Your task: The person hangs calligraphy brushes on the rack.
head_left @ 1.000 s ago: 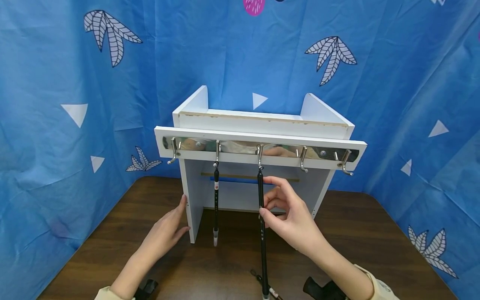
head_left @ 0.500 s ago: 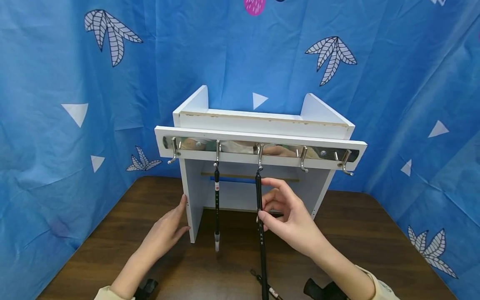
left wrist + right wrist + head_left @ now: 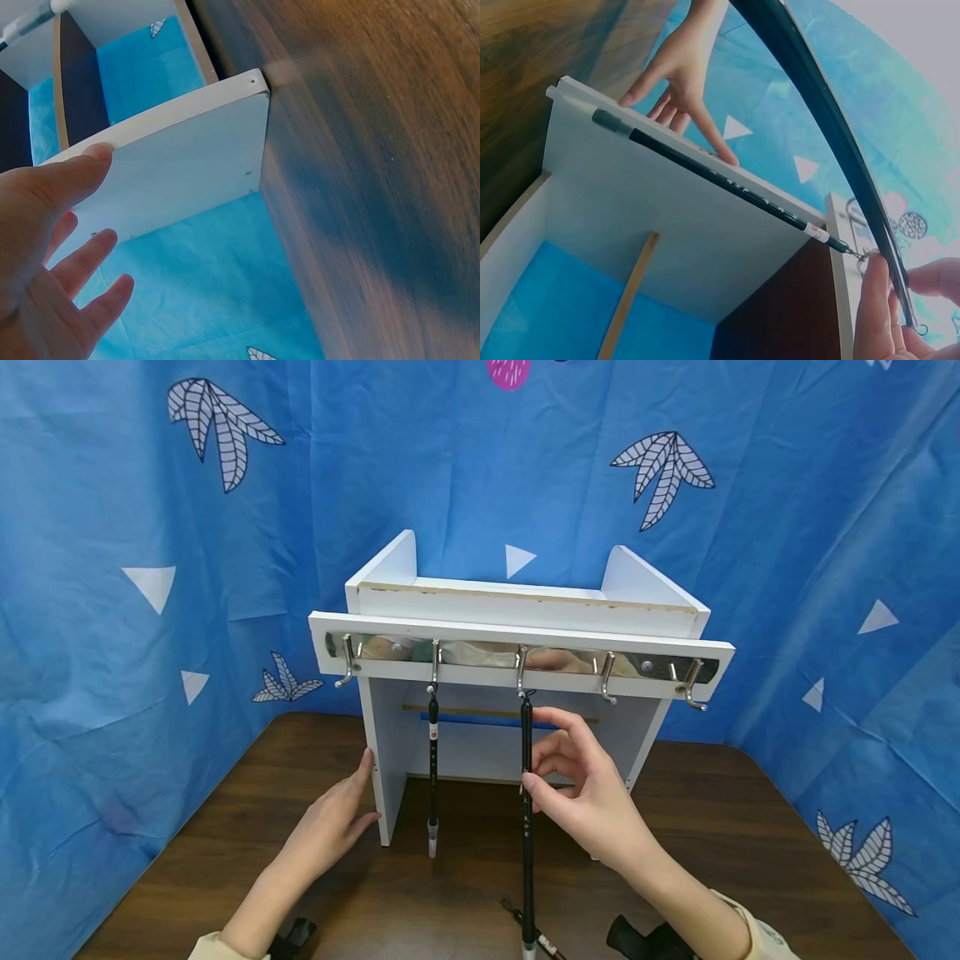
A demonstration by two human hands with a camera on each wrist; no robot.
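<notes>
My right hand (image 3: 588, 793) pinches a long black calligraphy brush (image 3: 528, 860) between thumb and fingers, below the middle hook (image 3: 521, 670). It hangs nearly upright with a pale cap at its lower end. Its cord loop meets the hook's tip; whether it is over the hook I cannot tell. To its left a shorter black calligraphy brush (image 3: 432, 760), clear-capped, hangs from the second hook (image 3: 436, 664). My left hand (image 3: 330, 818) touches the side panel (image 3: 187, 150) of the white shelf unit, thumb on its front edge and fingers spread, holding nothing.
The white hook rail (image 3: 480, 680) runs across the shelf front; its outer left hook (image 3: 347, 660) and the two right ones hold nothing. Another brush (image 3: 551, 947) with a cord loop lies on the brown table (image 3: 750, 860). A blue patterned curtain (image 3: 480, 468) surrounds the table.
My right hand and its brush shift slightly left, then back right and a little up, with the loop staying at the middle hook. The other hanging brush swings slightly; my left hand stays put.
</notes>
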